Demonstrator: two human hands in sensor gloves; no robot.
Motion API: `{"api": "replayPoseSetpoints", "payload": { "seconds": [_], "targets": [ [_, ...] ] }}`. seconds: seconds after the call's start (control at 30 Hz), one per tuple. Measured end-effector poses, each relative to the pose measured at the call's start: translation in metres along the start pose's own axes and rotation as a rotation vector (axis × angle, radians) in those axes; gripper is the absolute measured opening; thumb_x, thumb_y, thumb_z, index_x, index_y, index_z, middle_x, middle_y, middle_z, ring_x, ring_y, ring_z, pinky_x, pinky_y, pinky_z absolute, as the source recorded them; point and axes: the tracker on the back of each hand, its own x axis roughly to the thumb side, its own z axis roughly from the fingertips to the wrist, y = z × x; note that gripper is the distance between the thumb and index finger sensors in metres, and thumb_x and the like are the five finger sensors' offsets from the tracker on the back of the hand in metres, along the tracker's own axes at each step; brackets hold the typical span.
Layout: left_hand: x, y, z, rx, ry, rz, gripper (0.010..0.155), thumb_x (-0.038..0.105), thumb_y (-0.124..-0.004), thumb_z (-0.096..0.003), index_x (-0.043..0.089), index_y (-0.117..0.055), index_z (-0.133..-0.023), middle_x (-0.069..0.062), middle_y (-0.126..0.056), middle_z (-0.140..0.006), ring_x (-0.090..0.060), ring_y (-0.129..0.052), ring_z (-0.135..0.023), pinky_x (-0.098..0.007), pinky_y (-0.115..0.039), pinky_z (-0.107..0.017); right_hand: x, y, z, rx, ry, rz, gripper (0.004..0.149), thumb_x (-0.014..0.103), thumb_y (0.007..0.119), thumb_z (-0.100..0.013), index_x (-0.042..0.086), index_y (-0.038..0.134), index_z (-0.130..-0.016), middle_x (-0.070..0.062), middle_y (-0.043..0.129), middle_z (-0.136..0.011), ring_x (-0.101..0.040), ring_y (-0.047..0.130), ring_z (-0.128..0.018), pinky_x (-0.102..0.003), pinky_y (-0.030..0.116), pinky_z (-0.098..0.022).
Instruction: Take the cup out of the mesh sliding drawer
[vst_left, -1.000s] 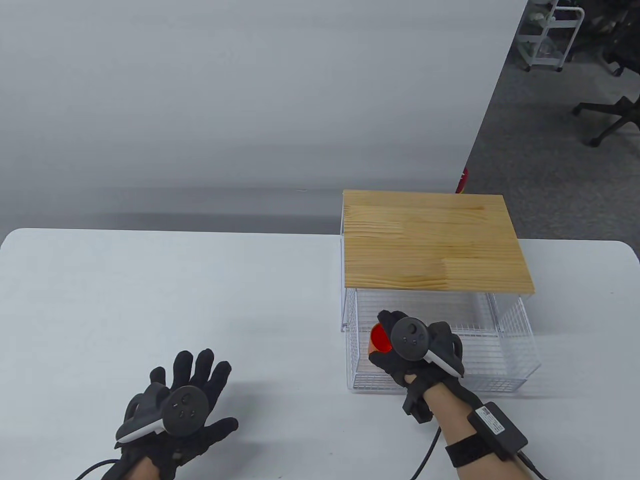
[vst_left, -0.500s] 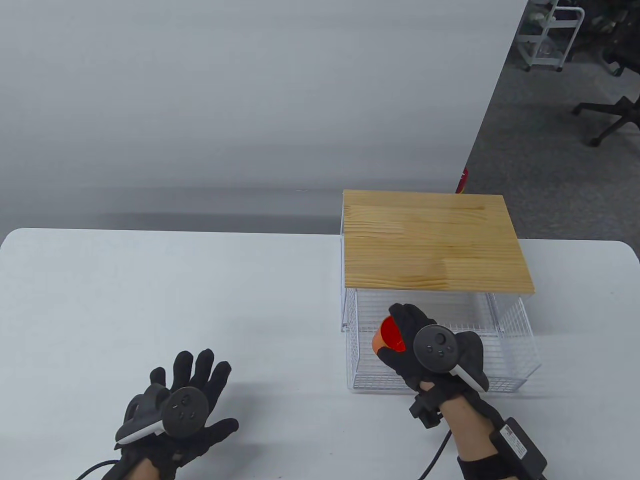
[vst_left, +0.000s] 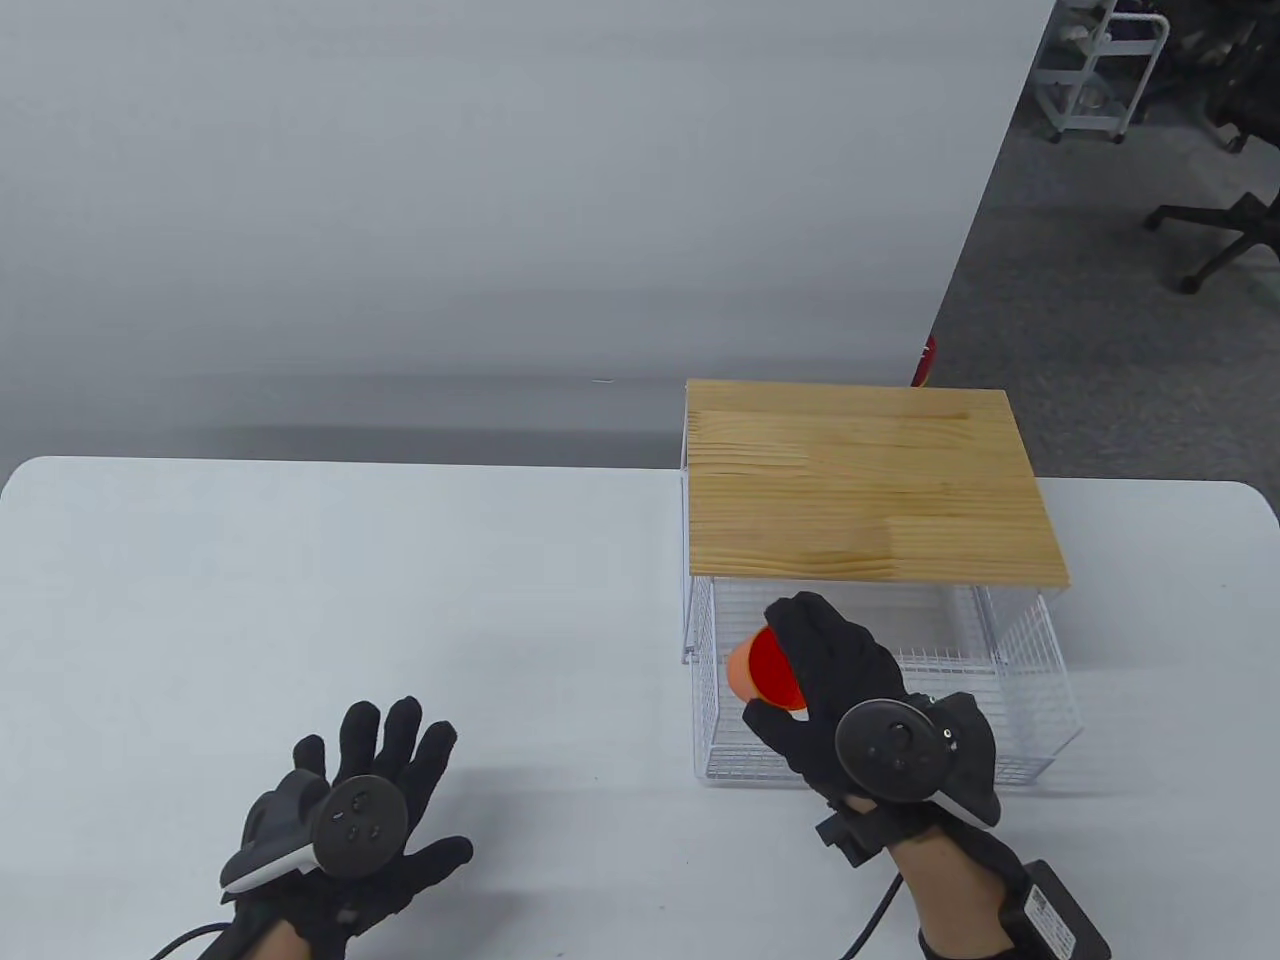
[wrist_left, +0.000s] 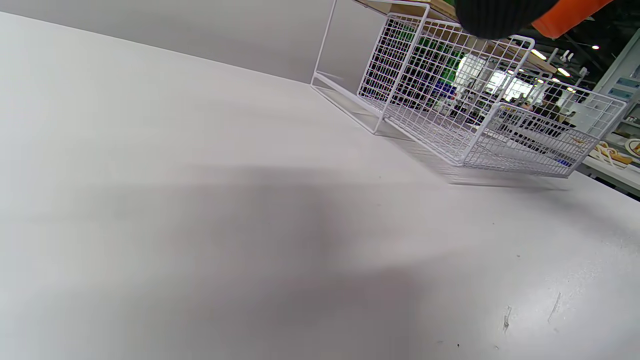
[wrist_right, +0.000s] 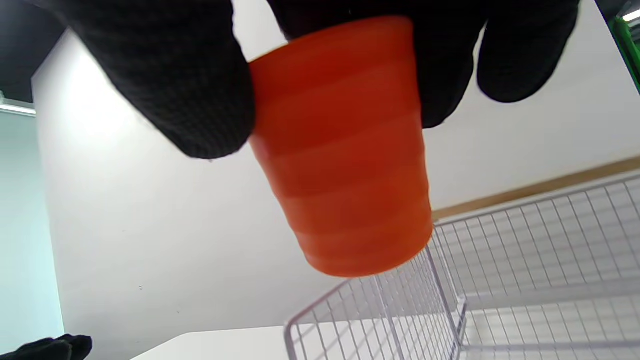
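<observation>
Gripping with our right hand (vst_left: 850, 700), we hold the orange, ridged, tapered cup (wrist_right: 345, 150) tilted above the pulled-out white mesh drawer (vst_left: 1030, 690), while our left hand (vst_left: 350, 810) rests flat, fingers spread, on the table (vst_left: 400, 580).

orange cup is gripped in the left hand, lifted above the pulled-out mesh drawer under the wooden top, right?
Not quite: the right hand grips the orange cup, not the left. The table view shows this, and the right wrist view shows its gloved fingers around the cup above the mesh drawer. The left hand is spread over the table, holding nothing. The rest stands.
</observation>
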Motion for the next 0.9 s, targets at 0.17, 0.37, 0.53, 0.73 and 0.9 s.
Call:
{"api": "replayPoseSetpoints", "payload": {
  "seconds": [0.17,0.37,0.53,0.73,0.9],
  "targets": [
    [0.002,-0.001,0.0,-0.009,-0.003,-0.002,0.094,0.07,-0.053,-0.0551,0.02,0.004,-0.111,-0.023,0.012,-0.112,-0.061,0.011,-0.096,-0.083,0.001,-0.053,0.017,0.001,0.006,-0.019,-0.1,-0.036,0.084,0.049,0.094,-0.043,0.01,0.057,-0.107,-0.03,0.063,-0.111,-0.053,0.083,-0.09,-0.072,0.072,-0.065],
    [0.002,0.0,0.001,0.007,0.0,-0.028,0.095,0.07,-0.053,-0.055,0.019,0.004,-0.111,-0.023,0.012,-0.112,-0.061,0.011,-0.096,-0.083,0.001,-0.052,0.036,0.017,0.009,0.018,-0.181,-0.035,0.083,0.049,0.093,-0.043,0.01,0.056,-0.107,-0.03,0.063,-0.112,-0.052,0.083,-0.091,-0.071,0.073,-0.065],
    [0.002,0.0,0.002,-0.003,0.01,-0.034,0.095,0.071,-0.053,-0.0545,0.019,0.003,-0.111,-0.023,0.011,-0.112,-0.061,0.011,-0.096,-0.083,0.002,-0.052,0.048,0.036,0.009,0.114,-0.239,-0.08,0.083,0.047,0.093,-0.044,0.01,0.055,-0.107,-0.032,0.062,-0.112,-0.054,0.083,-0.091,-0.069,0.075,-0.064],
    [0.002,-0.001,0.001,-0.016,0.006,-0.033,0.096,0.072,-0.053,-0.054,0.019,0.003,-0.111,-0.023,0.012,-0.112,-0.061,0.011,-0.096,-0.083,0.002,-0.052,0.057,0.06,0.013,0.181,-0.236,-0.051,0.082,0.047,0.091,-0.044,0.008,0.055,-0.107,-0.034,0.061,-0.111,-0.056,0.082,-0.09,-0.069,0.075,-0.064],
    [0.003,-0.001,0.001,-0.013,-0.001,-0.04,0.097,0.073,-0.053,-0.0538,0.019,0.003,-0.111,-0.023,0.012,-0.112,-0.061,0.012,-0.096,-0.083,0.003,-0.051,0.061,0.077,0.014,0.237,-0.251,-0.065,0.082,0.046,0.091,-0.045,0.008,0.055,-0.107,-0.035,0.06,-0.111,-0.057,0.081,-0.09,-0.07,0.074,-0.063]
  ]
}}
